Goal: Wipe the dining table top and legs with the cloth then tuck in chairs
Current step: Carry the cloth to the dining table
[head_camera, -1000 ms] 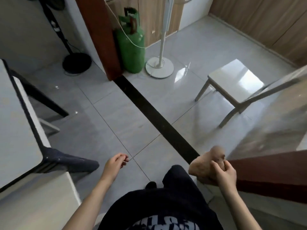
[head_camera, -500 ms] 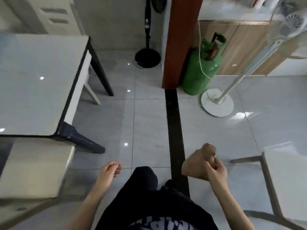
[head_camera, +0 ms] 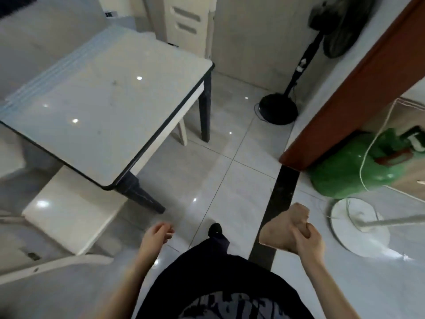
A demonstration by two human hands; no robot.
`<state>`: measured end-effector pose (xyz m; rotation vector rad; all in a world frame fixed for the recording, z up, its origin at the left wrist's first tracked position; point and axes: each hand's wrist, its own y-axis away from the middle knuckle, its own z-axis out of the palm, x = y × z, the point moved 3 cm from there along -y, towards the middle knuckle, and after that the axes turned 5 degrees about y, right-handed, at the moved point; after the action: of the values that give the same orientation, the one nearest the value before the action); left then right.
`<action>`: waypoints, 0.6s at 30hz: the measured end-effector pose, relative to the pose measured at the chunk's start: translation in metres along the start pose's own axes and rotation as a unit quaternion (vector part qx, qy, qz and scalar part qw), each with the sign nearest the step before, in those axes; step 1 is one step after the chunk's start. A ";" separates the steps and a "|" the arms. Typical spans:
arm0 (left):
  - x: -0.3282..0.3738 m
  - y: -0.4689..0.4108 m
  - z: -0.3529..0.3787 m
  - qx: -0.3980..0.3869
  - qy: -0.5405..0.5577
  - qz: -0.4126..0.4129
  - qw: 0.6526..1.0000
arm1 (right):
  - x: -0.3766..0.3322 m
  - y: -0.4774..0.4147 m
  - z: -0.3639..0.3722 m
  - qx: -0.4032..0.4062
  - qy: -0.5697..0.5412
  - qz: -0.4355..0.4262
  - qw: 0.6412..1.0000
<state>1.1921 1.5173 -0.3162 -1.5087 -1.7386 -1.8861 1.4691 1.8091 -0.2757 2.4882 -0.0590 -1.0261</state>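
The dining table (head_camera: 99, 116) has a glossy pale top with a dark rim and dark legs; it stands at the upper left. Its near leg (head_camera: 140, 196) splays toward me. A cream chair (head_camera: 71, 212) sits partly under the table's near edge, its backrest at the lower left. A second pale chair leg (head_camera: 182, 133) shows under the far side. My right hand (head_camera: 308, 240) is clenched around a bunched tan cloth (head_camera: 282, 226), held over the floor, apart from the table. My left hand (head_camera: 156, 238) hangs loosely curled with nothing in it.
A black standing fan (head_camera: 279, 109) is beyond the table by the wall. A brown door frame (head_camera: 340, 97) runs at the right, with a green gas cylinder (head_camera: 349, 171) and a white fan base (head_camera: 358, 224) behind it. A black floor strip (head_camera: 276, 208) crosses the tiles.
My view has swung left, bringing the whole table top and tucked chair into sight; the loose chair on the right has left the frame. Both hands keep their pose.
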 end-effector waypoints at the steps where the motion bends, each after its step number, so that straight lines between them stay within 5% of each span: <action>1: 0.017 -0.011 0.005 -0.003 0.003 0.010 1.000 | -0.013 -0.015 0.004 -0.003 0.001 -0.001 1.000; 9: 0.130 -0.073 0.024 0.016 0.037 0.079 0.996 | -0.159 -0.109 0.053 -0.083 -0.007 -0.075 0.994; 18: 0.191 -0.154 0.009 0.172 0.014 0.065 0.983 | -0.362 -0.196 0.167 -0.261 0.000 -0.239 0.935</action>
<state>0.9992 1.6643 -0.2775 -1.4169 -1.7908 -1.4474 1.0695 1.9949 -0.2228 2.0409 0.7549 -1.0508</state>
